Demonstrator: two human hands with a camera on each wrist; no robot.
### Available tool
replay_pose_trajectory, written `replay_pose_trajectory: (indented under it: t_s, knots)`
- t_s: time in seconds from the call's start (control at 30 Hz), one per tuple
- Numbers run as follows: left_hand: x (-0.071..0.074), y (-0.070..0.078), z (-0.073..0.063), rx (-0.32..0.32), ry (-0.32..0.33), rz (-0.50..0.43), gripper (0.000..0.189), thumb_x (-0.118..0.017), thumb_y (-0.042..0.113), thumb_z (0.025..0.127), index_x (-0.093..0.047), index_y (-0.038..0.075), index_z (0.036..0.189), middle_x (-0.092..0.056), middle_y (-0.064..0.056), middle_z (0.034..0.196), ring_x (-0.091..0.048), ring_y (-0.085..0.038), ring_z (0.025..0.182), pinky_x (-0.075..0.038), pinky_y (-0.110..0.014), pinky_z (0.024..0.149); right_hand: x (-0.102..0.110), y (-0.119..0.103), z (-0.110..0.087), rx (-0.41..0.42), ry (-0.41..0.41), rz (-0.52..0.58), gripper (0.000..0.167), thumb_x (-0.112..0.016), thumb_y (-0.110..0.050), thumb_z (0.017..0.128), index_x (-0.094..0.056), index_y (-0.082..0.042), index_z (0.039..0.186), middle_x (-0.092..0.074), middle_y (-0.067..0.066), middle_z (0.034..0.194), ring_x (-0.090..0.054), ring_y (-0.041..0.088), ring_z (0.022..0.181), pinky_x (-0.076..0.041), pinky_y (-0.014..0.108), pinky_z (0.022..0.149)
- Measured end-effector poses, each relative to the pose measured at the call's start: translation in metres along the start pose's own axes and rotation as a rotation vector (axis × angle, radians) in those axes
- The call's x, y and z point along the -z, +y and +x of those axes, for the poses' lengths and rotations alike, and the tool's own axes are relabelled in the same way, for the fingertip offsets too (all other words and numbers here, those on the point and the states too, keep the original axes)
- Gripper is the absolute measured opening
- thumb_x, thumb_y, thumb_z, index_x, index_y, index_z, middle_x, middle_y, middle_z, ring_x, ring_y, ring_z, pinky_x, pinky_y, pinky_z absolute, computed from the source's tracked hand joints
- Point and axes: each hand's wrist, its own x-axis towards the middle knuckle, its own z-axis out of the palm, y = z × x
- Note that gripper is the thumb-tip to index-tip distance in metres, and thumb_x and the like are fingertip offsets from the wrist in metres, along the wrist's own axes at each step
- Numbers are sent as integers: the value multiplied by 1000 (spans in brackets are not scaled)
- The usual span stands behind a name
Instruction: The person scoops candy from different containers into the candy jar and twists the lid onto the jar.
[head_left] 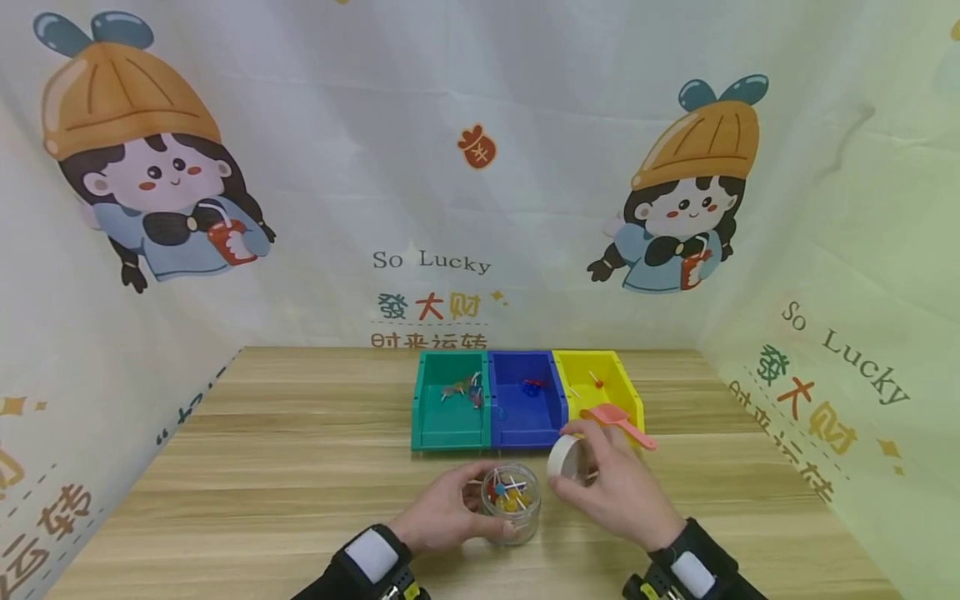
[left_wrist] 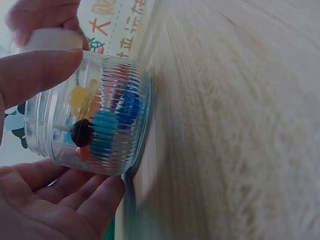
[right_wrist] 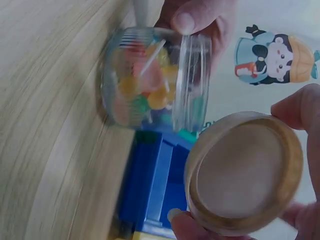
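Observation:
A ribbed glass jar (head_left: pixel 517 508) stands upright on the wooden table, with several small coloured balls on white sticks (left_wrist: pixel 92 125) inside. Its mouth is uncovered. My left hand (head_left: pixel 456 510) grips the jar from the left, thumb on the near side and fingers round the far side. To the jar's right, my right hand (head_left: pixel 618 487) holds a round white lid (head_left: pixel 566 459) by its rim, apart from the jar. The lid is tilted on edge, and its hollow underside (right_wrist: pixel 240 170) shows in the right wrist view.
Behind the hands, a green bin (head_left: pixel 452 439), a blue bin (head_left: pixel 527 435) and a yellow bin (head_left: pixel 628 387) stand side by side, each with a few small pieces in it. A pink scoop (head_left: pixel 636 432) leans over the yellow bin's front edge, just beyond my right hand.

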Motion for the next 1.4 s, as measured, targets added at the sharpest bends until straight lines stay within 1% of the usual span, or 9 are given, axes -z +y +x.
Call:
replay_pose_trajectory:
  t_s: [0.1,0.17,0.33,0.43,0.57,0.7,0.97,1.13,1.4]
  knots:
    - [1,-1,1,1,-2,2,81,-94,16,87,-55,10,157,-66,-10,147,-64,-36,139,-52,-55,121,-1,-5,0,37,24,93,58,-89,-36,88,-53,-15,129,-57,14,125,-64,24,100,-58,33,83]
    - [2,-1,1,-4,-6,6,81,-94,16,87,-55,9,157,-66,-10,148,-64,-36,139,-52,-54,121,-4,-9,-1,49,32,142,57,-90,-35,87,-50,-14,123,-58,10,121,-63,22,101,-57,32,84]
    - [3,-3,3,-18,-16,30,84,-94,19,87,-53,7,159,-63,-13,151,-65,-35,139,-56,-48,118,-14,-15,-2,96,22,187,52,-92,-41,89,-51,-17,110,-59,4,118,-61,21,108,-55,40,95]
    - [2,-3,2,-34,-15,34,82,-94,17,87,-54,6,158,-62,-15,153,-65,-36,139,-55,-49,119,-20,-15,0,148,12,170,48,-92,-42,90,-52,-19,105,-62,0,121,-62,19,113,-56,44,102]
    - [1,-3,1,-45,-8,11,80,-93,14,87,-55,7,157,-63,-13,154,-64,-37,140,-51,-56,122,-26,-13,1,208,-29,133,43,-89,-46,93,-63,-22,119,-68,0,131,-65,22,122,-61,51,103]
    - [0,-2,0,-52,-6,0,80,-93,15,88,-55,9,158,-64,-10,152,-64,-35,139,-50,-56,122,-30,-11,0,267,-74,82,53,-85,-53,94,-69,-28,138,-68,0,142,-66,27,129,-63,53,104]
    - [0,-4,2,-84,-16,1,80,-93,12,87,-56,8,157,-68,-9,145,-66,-30,134,-54,-50,119,-38,-5,-3,383,-63,-11,53,-85,-51,95,-72,-32,142,-70,-2,138,-68,24,124,-64,41,102]
    - [0,-3,1,-101,-14,5,79,-92,12,88,-55,5,157,-66,-11,147,-66,-31,135,-54,-51,120,-40,-4,-5,380,-81,-32,53,-87,-49,94,-74,-32,141,-68,-3,133,-65,21,119,-62,36,101]
    - [0,-4,0,-90,-16,3,80,-91,12,89,-52,3,159,-62,-14,153,-64,-33,139,-51,-52,122,-40,-8,-5,301,-128,10,51,-88,-52,91,-78,-32,136,-60,-5,125,-60,18,114,-58,30,97]
